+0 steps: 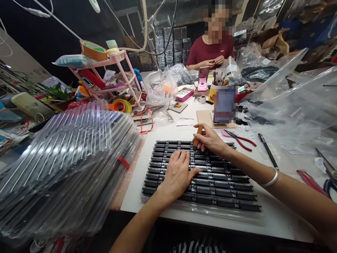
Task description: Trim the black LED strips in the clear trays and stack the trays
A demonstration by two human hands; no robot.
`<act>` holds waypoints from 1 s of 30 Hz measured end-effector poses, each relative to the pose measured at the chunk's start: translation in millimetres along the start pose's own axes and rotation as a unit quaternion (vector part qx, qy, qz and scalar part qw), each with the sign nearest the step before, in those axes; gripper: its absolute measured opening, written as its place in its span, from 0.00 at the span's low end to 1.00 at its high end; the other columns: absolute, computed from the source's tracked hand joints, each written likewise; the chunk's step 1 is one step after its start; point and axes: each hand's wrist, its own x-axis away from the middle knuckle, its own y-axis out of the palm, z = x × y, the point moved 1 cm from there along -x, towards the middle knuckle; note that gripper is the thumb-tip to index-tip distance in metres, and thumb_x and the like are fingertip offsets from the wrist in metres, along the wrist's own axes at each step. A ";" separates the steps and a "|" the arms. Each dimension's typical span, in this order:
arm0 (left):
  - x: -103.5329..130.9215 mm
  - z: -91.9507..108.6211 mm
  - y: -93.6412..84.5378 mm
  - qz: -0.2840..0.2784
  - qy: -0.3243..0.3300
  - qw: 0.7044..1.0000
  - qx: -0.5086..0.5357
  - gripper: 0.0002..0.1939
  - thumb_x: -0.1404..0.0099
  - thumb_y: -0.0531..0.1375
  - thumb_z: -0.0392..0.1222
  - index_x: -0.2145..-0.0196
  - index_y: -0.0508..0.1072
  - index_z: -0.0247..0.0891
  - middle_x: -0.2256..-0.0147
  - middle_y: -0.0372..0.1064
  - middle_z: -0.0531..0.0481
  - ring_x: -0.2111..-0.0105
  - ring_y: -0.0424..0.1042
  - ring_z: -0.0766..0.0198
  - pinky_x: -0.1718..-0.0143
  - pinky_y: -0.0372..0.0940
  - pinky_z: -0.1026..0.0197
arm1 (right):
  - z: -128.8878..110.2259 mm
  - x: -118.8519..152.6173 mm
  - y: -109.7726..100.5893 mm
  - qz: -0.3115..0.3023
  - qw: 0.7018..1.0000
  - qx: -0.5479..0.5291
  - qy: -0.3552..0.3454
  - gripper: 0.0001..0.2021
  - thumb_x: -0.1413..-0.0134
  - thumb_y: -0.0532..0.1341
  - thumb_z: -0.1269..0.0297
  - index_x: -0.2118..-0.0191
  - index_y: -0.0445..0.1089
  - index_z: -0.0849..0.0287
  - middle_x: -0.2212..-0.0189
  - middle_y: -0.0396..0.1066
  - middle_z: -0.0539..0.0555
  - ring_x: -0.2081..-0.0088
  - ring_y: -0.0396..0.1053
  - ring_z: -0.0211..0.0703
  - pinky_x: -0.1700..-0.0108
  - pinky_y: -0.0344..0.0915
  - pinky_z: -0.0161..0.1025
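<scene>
My left hand point(176, 174) lies flat, open, on black strips point(222, 193); my right hand point(210, 140), farther off, pinches a brown block point(198, 135).

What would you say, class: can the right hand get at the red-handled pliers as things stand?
Probably yes: the red-handled pliers lie uncovered on the table near the right hand, though it may need to put down its brown block first.

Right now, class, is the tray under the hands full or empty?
Full where visible: rows of black strips span the tray; the left hand hides part.
</scene>
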 end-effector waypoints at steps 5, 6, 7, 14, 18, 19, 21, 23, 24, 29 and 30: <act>0.8 1.7 0.5 0.011 0.001 1.000 -0.025 0.30 0.34 0.49 0.57 0.50 0.69 0.26 0.52 0.68 0.35 0.49 0.65 0.48 0.45 0.60 0.46 | 4.4 -0.2 0.4 0.004 1.000 -0.017 -0.006 0.19 0.46 0.58 0.61 0.51 0.52 0.56 0.75 0.68 0.47 0.83 0.65 0.36 0.87 0.62 0.29; 1.0 1.9 0.3 0.011 0.000 1.000 -0.028 0.29 0.33 0.49 0.57 0.50 0.69 0.26 0.52 0.68 0.36 0.48 0.65 0.49 0.45 0.59 0.47 | 5.4 -0.4 0.8 0.001 1.000 -0.019 -0.006 0.19 0.46 0.58 0.61 0.51 0.52 0.56 0.76 0.68 0.47 0.83 0.65 0.36 0.87 0.62 0.29; 1.1 2.0 -0.1 0.010 -0.001 0.999 -0.030 0.30 0.34 0.49 0.57 0.50 0.69 0.26 0.52 0.68 0.36 0.48 0.65 0.49 0.44 0.59 0.47 | 6.3 -0.6 1.1 -0.004 1.000 -0.022 -0.006 0.19 0.46 0.58 0.61 0.51 0.52 0.56 0.76 0.68 0.47 0.83 0.65 0.36 0.87 0.62 0.30; -4.7 -0.3 -10.0 -0.046 -0.005 0.999 0.010 0.34 0.38 0.53 0.61 0.48 0.67 0.26 0.53 0.69 0.38 0.49 0.64 0.52 0.43 0.58 0.51 | 9.4 -3.9 -2.3 -0.063 0.997 -0.052 -0.006 0.16 0.44 0.57 0.60 0.53 0.52 0.56 0.72 0.71 0.51 0.82 0.66 0.36 0.84 0.65 0.31; -7.8 -0.9 -12.5 -0.059 -0.013 0.998 0.020 0.34 0.39 0.54 0.62 0.49 0.67 0.27 0.55 0.69 0.39 0.51 0.65 0.52 0.45 0.59 0.52 | 8.5 -3.6 -4.7 -0.085 0.994 -0.068 -0.011 0.16 0.45 0.58 0.59 0.54 0.53 0.57 0.70 0.72 0.52 0.82 0.66 0.35 0.83 0.64 0.31; -8.2 -0.9 -12.4 -0.056 -0.016 0.998 0.019 0.34 0.39 0.53 0.62 0.50 0.68 0.28 0.56 0.69 0.39 0.51 0.65 0.52 0.46 0.60 0.52 | 8.6 -3.0 -5.0 -0.087 0.994 -0.071 -0.012 0.17 0.45 0.58 0.59 0.54 0.53 0.57 0.70 0.72 0.52 0.82 0.66 0.35 0.82 0.65 0.31; -8.8 -0.5 -11.8 -0.051 -0.019 0.998 0.017 0.33 0.39 0.52 0.64 0.52 0.70 0.29 0.57 0.69 0.40 0.52 0.66 0.52 0.47 0.61 0.51 | 9.4 -1.8 -4.9 -0.087 0.993 -0.075 -0.014 0.17 0.45 0.58 0.58 0.54 0.53 0.57 0.70 0.72 0.52 0.82 0.65 0.35 0.82 0.65 0.32; -9.8 0.3 -11.3 -0.053 -0.023 0.998 0.015 0.33 0.39 0.51 0.65 0.54 0.70 0.30 0.57 0.69 0.41 0.53 0.66 0.52 0.48 0.61 0.50 | 10.4 -1.0 -3.9 -0.084 0.993 -0.075 -0.016 0.17 0.46 0.58 0.58 0.54 0.53 0.57 0.70 0.72 0.52 0.82 0.65 0.35 0.82 0.65 0.32; -10.4 0.9 -11.3 -0.057 -0.026 0.998 0.015 0.34 0.40 0.51 0.65 0.54 0.70 0.29 0.57 0.69 0.41 0.53 0.66 0.52 0.48 0.61 0.50 | 10.4 -1.0 -3.2 -0.082 0.994 -0.073 -0.016 0.17 0.46 0.58 0.58 0.54 0.53 0.57 0.70 0.72 0.52 0.82 0.65 0.35 0.82 0.65 0.32; -11.3 4.0 -15.1 -0.081 -0.032 0.996 0.004 0.33 0.39 0.53 0.63 0.50 0.69 0.29 0.55 0.69 0.40 0.51 0.66 0.53 0.43 0.57 0.50 | -3.3 -1.4 -6.5 -0.035 0.998 -0.046 -0.026 0.18 0.47 0.59 0.63 0.53 0.55 0.59 0.72 0.72 0.53 0.82 0.65 0.36 0.85 0.64 0.32; -10.0 3.5 -17.1 -0.086 -0.033 0.996 0.004 0.33 0.38 0.52 0.62 0.48 0.67 0.29 0.52 0.69 0.40 0.50 0.66 0.53 0.41 0.55 0.49 | -9.1 0.5 -10.9 -0.016 0.998 -0.043 -0.034 0.18 0.47 0.60 0.63 0.52 0.55 0.60 0.72 0.71 0.53 0.82 0.65 0.36 0.85 0.64 0.31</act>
